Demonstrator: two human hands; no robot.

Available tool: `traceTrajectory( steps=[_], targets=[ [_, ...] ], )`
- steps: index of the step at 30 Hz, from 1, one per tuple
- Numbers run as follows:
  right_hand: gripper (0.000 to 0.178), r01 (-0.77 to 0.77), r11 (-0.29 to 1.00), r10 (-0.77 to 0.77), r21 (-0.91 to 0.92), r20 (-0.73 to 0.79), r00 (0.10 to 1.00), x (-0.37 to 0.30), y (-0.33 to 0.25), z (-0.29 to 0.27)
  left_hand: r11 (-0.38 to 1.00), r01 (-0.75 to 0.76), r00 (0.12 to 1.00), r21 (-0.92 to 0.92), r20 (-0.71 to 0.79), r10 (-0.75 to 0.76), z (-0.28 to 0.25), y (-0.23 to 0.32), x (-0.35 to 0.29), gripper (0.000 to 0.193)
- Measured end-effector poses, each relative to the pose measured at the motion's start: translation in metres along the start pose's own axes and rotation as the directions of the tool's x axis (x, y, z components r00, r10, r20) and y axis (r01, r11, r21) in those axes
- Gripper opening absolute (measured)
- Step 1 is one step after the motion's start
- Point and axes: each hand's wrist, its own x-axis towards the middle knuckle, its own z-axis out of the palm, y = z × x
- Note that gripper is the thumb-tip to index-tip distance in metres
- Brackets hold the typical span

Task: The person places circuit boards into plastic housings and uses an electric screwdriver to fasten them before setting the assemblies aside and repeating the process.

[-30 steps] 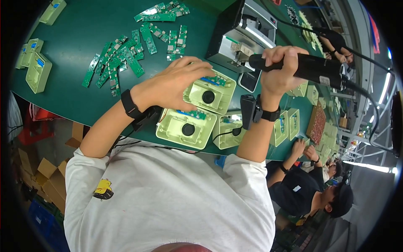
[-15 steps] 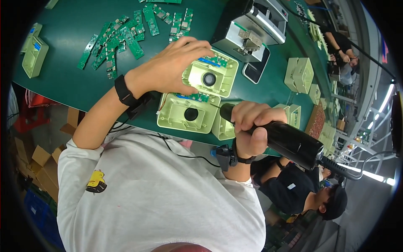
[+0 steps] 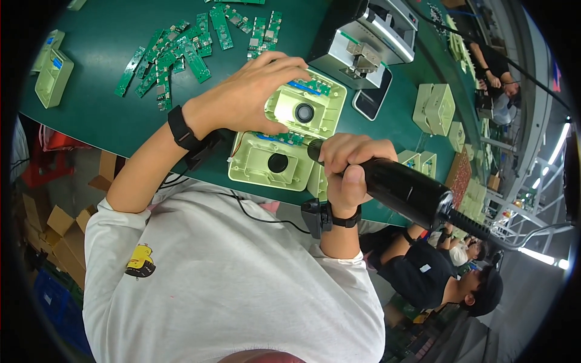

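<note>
My left hand [image 3: 251,91] spans the far light green plastic housing [image 3: 331,115], thumb on its near side and fingers over its far side. Inside that housing sit a round black-rimmed part [image 3: 304,112] and a green circuit board [image 3: 319,86]. A second light green housing [image 3: 248,166] lies just nearer to me, with a round black part, a board and thin wires in it. Wrapped round a black corded electric screwdriver [image 3: 402,189], my right hand [image 3: 354,163] brings its front end close to where the two housings meet. The screwdriver's tip is hard to make out.
Loose green circuit boards [image 3: 175,54] lie at the far left. A silver-and-black machine [image 3: 357,51] stands at the back, beside a dark flat tray [image 3: 372,97]. More light green housings [image 3: 436,109] stand to the right, others [image 3: 53,78] at the left. A co-worker [image 3: 423,275] sits at the right.
My right hand has moved left and slightly away from me with the screwdriver, bringing its front end nearer the housings. My left hand keeps its hold on the far housing.
</note>
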Motion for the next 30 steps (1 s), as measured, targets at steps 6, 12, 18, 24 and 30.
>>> traceTrajectory(
  steps=[6, 12, 18, 24, 30],
  targets=[
    [0.029, 0.145, 0.982, -0.151, 0.120, 0.044, 0.987, 0.045, -0.012, -0.024, 0.999, -0.043, 0.999, -0.013, -0.026, 0.043, 0.002, -0.007, 0.001, 0.084],
    [0.016, 0.317, 0.940, -0.338, -0.125, -0.216, 0.916, 0.122, 0.009, -0.035, 0.999, -0.031, 0.999, -0.017, -0.012, 0.031, 0.003, -0.006, 0.000, 0.083],
    [0.016, 0.142, 0.970, -0.182, -0.197, -0.197, 0.963, 0.126, 0.009, -0.030, 0.979, -0.087, 0.995, -0.186, -0.061, 0.077, 0.008, -0.028, -0.008, 0.080],
    [0.024, 0.072, 0.987, -0.088, 0.147, 0.111, 0.990, 0.059, -0.027, 0.011, 0.966, -0.093, 0.995, -0.242, -0.059, 0.081, 0.011, -0.031, -0.006, 0.082],
    [0.034, -0.025, 0.994, 0.000, 0.107, 0.229, 0.974, 0.029, -0.004, 0.050, 0.969, -0.118, 0.991, -0.219, -0.088, 0.100, 0.014, -0.037, -0.009, 0.082]
  ],
)
